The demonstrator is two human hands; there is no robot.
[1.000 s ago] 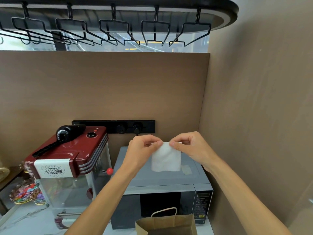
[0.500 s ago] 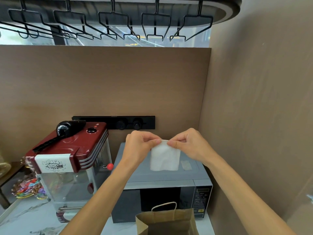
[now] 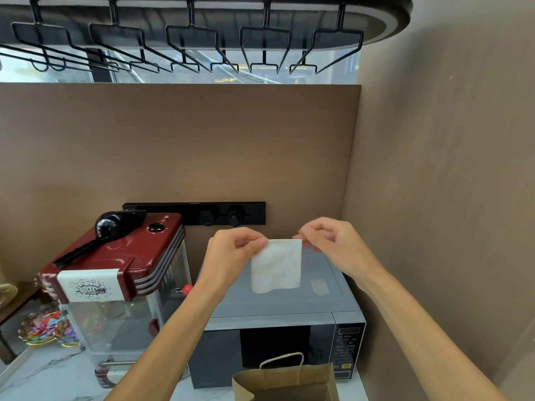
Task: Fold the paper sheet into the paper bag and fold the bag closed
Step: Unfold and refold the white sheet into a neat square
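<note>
1. The left hand (image 3: 231, 251) pinches the top left corner of the paper sheet (image 3: 276, 266) between thumb and fingertips, so the sheet hangs free in the air, in front of the top of the microwave (image 3: 278, 328).
2. The right hand (image 3: 333, 244) sits at the sheet's top right corner with thumb and fingers drawn together. Whether it truly grips the corner or only touches it, I cannot tell.
3. Holding the sheet up by its top edge probably keeps it flat and square, which would help line up the next fold.
4. The sheet already looks folded small, with a soft rolled lower edge, so it seems close to bag size.
5. The paper bag (image 3: 285, 383) stands open on the counter directly below the hands, in front of the microwave, likely set there so the sheet can drop straight in.
6. The sheet is well above the bag and not yet inside; the bag's top is unfolded.
7. Count: one sheet, one bag with one handle loop showing, two hands, one microwave, one red popcorn machine (image 3: 115, 273) at the left.
</note>
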